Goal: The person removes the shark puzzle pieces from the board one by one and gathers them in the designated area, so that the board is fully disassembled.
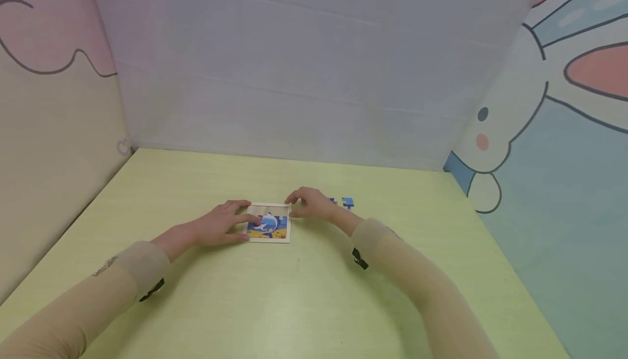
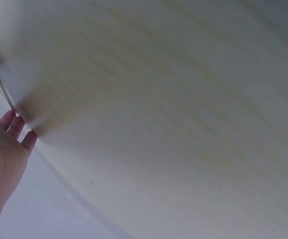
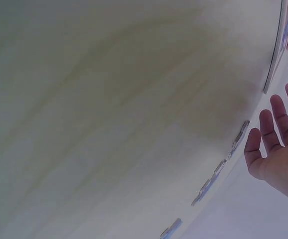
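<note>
A small jigsaw puzzle in a light wooden frame (image 1: 269, 241) lies on the table, showing a dolphin over blue and yellow. Bare board shows along its far part. My left hand (image 1: 218, 225) rests at the frame's left side, one finger reaching onto the picture and the others along the edge. In the left wrist view, fingertips of the left hand (image 2: 7, 149) touch down by the frame's edge. At the right side of the frame is my right hand (image 1: 314, 205), fingers loosely bent. The right wrist view shows that hand (image 3: 278, 149) with spread fingers and nothing held.
Loose blue puzzle pieces (image 1: 348, 202) lie on the table beyond my right wrist, partly hidden by it. The right wrist view shows them edge-on, one piece (image 3: 238, 138) near the fingertips. A pale wall (image 1: 304, 75) closes off the table's far edge (image 1: 294, 160).
</note>
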Available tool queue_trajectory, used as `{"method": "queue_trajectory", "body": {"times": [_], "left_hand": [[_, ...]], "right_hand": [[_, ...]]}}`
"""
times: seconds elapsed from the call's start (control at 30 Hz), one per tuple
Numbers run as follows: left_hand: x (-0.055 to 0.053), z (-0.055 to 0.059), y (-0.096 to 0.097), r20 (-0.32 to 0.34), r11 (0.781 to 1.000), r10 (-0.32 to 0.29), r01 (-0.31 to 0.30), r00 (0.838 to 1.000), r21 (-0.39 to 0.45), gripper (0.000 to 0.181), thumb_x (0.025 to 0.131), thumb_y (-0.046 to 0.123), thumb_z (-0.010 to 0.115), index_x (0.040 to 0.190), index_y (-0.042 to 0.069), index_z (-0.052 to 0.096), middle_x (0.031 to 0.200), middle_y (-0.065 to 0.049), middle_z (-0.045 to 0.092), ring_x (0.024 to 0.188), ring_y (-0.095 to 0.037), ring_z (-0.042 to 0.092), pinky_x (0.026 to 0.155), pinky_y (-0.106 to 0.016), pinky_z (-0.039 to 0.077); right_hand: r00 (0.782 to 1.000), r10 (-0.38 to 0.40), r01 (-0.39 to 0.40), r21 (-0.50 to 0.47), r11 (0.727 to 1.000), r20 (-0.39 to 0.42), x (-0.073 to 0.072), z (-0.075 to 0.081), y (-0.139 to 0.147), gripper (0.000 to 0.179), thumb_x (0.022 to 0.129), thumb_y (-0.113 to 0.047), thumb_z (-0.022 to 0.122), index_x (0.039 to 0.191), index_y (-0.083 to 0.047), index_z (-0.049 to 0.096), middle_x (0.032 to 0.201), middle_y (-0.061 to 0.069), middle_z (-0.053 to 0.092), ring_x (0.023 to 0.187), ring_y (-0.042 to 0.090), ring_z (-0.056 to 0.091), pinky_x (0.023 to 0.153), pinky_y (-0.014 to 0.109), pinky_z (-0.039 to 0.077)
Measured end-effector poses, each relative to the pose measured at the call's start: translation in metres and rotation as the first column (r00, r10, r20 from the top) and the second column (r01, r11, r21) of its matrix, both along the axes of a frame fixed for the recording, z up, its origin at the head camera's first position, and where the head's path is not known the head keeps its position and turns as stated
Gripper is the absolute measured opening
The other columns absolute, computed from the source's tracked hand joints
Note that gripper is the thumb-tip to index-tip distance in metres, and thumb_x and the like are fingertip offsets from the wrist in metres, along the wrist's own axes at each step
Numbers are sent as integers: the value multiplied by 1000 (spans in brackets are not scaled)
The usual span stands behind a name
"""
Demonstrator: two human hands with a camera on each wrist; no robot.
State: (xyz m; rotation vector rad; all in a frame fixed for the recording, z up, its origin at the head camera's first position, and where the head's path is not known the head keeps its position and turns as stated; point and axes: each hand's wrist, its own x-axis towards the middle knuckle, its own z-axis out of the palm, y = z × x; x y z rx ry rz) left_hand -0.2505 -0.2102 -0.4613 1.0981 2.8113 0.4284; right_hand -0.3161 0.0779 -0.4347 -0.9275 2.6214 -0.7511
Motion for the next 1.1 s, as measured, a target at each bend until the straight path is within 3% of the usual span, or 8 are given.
{"method": "queue_trajectory", "body": {"times": [0.13,0.43,0.73,1.1], "left_hand": [[1,1,1,2,1000,1,-1,1000,-3,47,90,51,57,133,35,49,148,-20,30,134,-43,30,103,-63,28],[2,3,2,2,999,-3,3,1000,-36,54,91,50,55,141,33,43,149,-22,27,134,-45,27,103,-64,27],[3,6,3,4,998,1,-1,1000,-55,53,92,48,55,141,33,44,149,-23,26,134,-46,27,104,-64,26],[7,13,6,20,999,13,-12,1000,-53,52,91,45,58,140,32,46,150,-22,26,135,-46,27,104,-64,27]], "right_hand": [[1000,16,-15,25,1000,-26,6,-3,-4,31,84,-25,72,112,-15,68,113,0,63,99,14,54,84,27,44],[999,3,0,60,998,-49,9,-10,-6,35,81,-31,74,113,-18,68,117,-1,60,104,14,52,90,29,42],[996,30,-18,145,989,-80,15,-7,-11,29,80,-35,75,106,-23,71,125,6,53,115,23,48,99,39,39],[999,20,-13,123,992,-50,16,-7,-17,25,79,-27,76,102,-19,71,115,0,58,111,17,49,101,35,36]]}}
